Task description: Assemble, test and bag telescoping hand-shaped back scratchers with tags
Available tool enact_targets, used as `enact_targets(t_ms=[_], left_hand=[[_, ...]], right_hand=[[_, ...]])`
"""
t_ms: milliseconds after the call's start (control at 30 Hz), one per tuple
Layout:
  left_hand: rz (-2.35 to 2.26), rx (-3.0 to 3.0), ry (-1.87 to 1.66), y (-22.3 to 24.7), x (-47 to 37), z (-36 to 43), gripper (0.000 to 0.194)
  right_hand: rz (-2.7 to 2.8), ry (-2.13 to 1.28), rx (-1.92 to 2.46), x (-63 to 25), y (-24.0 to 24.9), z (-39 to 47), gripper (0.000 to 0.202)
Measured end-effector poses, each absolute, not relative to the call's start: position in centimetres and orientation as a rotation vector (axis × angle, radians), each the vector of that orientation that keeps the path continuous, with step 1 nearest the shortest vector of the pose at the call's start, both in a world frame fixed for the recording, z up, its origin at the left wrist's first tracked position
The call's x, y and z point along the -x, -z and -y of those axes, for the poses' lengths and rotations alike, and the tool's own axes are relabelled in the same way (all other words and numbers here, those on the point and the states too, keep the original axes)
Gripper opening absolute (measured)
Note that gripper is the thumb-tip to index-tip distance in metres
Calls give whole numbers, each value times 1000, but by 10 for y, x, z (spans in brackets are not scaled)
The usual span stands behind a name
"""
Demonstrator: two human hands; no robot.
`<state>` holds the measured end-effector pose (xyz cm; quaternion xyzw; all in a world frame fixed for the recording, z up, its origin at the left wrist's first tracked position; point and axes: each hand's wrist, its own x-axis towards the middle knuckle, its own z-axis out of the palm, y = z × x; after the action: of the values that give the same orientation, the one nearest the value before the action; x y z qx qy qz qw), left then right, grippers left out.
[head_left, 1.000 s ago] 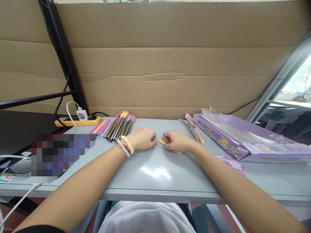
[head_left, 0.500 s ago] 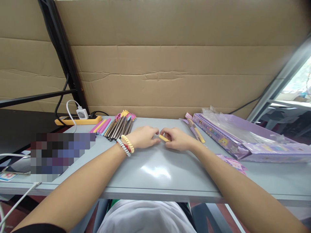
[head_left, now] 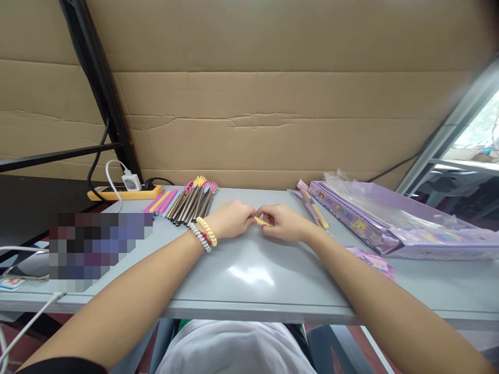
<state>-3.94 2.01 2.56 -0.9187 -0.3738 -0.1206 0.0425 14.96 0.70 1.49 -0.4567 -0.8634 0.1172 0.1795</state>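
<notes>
My right hand (head_left: pixel 285 222) pinches a short yellow tube-like piece (head_left: pixel 263 222) over the middle of the table. At the piece's left end, my left hand (head_left: pixel 233 218) has its fingertips closed, gripping that end. The piece looks bent or squeezed between the two hands, and its ends are partly hidden by fingers. Left of my left hand lies a row of metal rods (head_left: pixel 189 205) with yellow, pink and blue hand-shaped heads, like small back scratchers. Beside them are several pink, yellow and blue tubes (head_left: pixel 167 202).
A purple printed box (head_left: pixel 354 221) with clear plastic in it stands at the right. Wrapped yellow and purple sticks (head_left: pixel 315 210) and a pink-purple card (head_left: pixel 372 261) lie near it. A yellow power strip (head_left: pixel 146 194) with a white charger sits at the back left.
The fingers of my left hand have closed onto the yellow piece's left end. The piece, straight before, now looks bent or squeezed. My right hand stays nearly in place.
</notes>
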Motion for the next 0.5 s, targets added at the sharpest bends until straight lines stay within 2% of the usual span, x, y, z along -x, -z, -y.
enact_targets(t_ms=[167, 367, 500], left_hand=[[1129, 2783, 487, -27, 38, -18, 25], [1333, 2695, 659, -31, 36, -14, 24], [1268, 2790, 684, -30, 36, -14, 28]], right_hand=[[2419, -315, 1237, -149, -15, -7, 41], [2315, -310, 1224, -150, -17, -5, 33], [2159, -338, 1170, -148, -20, -2, 25]])
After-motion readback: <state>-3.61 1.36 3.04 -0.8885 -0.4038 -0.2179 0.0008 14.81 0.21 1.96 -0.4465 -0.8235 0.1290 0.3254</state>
